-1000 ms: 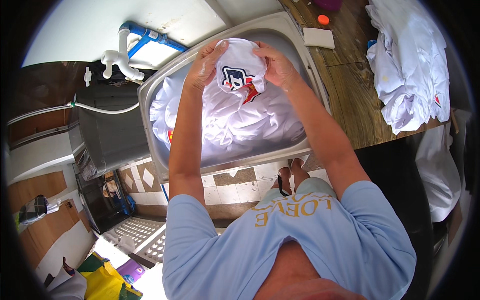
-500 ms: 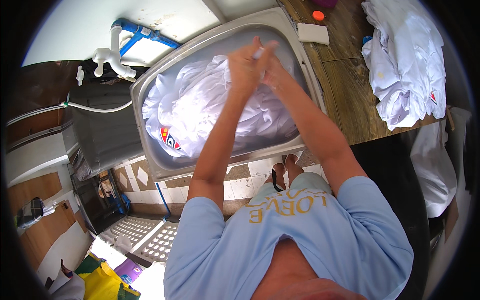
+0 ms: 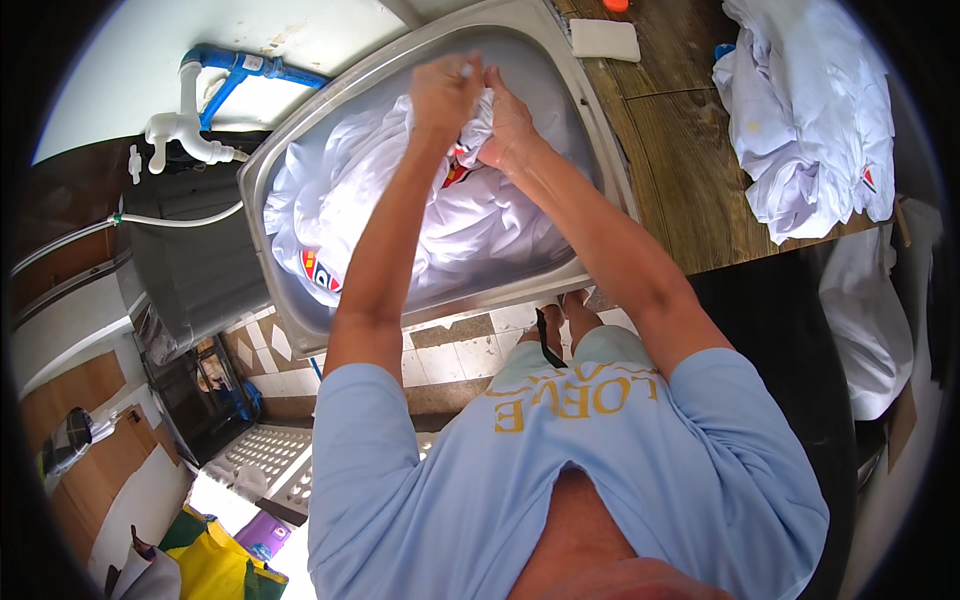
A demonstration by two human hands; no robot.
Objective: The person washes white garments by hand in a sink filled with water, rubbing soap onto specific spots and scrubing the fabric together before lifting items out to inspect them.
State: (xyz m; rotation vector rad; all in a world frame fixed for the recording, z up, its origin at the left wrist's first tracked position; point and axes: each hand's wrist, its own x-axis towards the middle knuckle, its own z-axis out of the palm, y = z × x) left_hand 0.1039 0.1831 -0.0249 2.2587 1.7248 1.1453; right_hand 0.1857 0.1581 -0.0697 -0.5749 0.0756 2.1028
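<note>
A white garment [image 3: 480, 118] with a red patch is bunched up between my two hands, over the metal sink [image 3: 275, 300]. My left hand [image 3: 445, 95] is closed in a fist around one part of the cloth, somewhat blurred. Just right of it, my right hand [image 3: 508, 125] grips the same cloth, its thumb pointing up. Beneath them lies a heap of wet white garments [image 3: 370, 190] in cloudy water. A colourful printed emblem [image 3: 320, 272] shows on the heap's lower left.
A white tap [image 3: 190, 140] on blue pipe [image 3: 245, 68] stands left of the sink. On the wooden counter [image 3: 690, 190] at right lie a white soap bar [image 3: 605, 40], an orange cap [image 3: 615, 5] and piled white garments [image 3: 810, 120]. A white hose [image 3: 185, 219] runs at left.
My hands have moved left, from close together to slightly apart. A bunched piece of garment with a red patch now shows between them. The whole view has shifted a little.
</note>
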